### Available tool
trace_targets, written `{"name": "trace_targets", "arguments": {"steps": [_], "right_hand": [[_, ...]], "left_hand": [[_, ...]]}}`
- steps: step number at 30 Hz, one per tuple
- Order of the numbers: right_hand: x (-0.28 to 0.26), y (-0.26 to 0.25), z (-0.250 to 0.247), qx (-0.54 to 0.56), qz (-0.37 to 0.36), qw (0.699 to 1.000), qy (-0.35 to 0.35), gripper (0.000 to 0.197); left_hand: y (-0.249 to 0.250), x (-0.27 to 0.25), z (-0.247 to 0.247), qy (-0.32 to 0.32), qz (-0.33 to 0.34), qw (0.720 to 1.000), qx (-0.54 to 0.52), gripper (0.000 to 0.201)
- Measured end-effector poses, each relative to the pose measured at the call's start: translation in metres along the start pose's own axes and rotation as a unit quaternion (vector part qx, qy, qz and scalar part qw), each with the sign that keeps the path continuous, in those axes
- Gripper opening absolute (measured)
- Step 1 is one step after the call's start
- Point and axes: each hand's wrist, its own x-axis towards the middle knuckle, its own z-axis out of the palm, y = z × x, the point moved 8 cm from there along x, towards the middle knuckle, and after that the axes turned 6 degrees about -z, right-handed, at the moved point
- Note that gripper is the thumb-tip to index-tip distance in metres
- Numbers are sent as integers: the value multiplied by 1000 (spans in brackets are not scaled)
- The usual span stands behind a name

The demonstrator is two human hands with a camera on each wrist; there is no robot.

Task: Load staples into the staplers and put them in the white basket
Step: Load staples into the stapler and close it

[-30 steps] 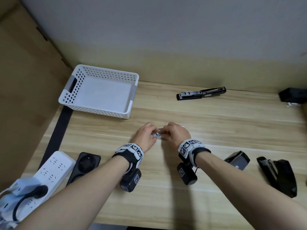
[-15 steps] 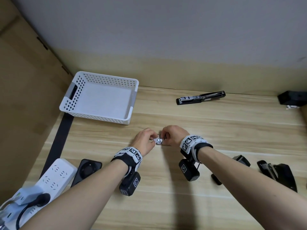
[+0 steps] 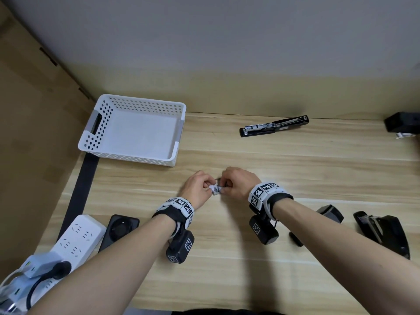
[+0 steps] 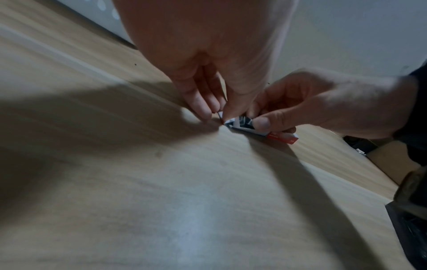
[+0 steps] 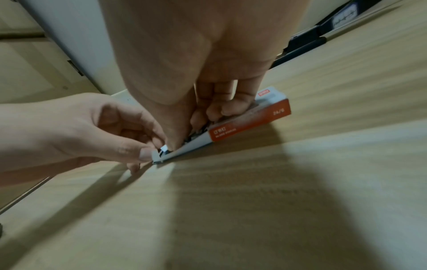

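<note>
L hand [image 3: 197, 189] & R hand [image 3: 238, 184] pinch staple box [image 5: 249, 117] on desk [image 3: 295, 169].

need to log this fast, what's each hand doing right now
Left hand: closed, pinching the open end of the staple box on the table.
Right hand: closed, fingers curled onto the same staple box, picking at the staples inside.
</note>
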Motion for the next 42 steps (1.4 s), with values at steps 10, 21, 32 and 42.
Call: {"name": "trace_targets", "arguments": {"steps": [10, 21, 32, 42], "right_hand": [[-17, 39, -40, 195, 52, 971, 125, 14], [-8, 106, -61, 136, 66, 974, 171, 12], [2, 120, -56, 150, 33, 977, 147, 31], [-30, 175, -70, 175, 141, 958, 179, 22]], "left_hand": [[12, 8, -6, -26, 3, 999, 23, 21], [50, 79, -11, -51, 33, 997, 55, 19], [80, 116, 5, -61, 39, 995, 74, 18], [117, 105, 47, -50, -1, 954, 295, 35]]}}
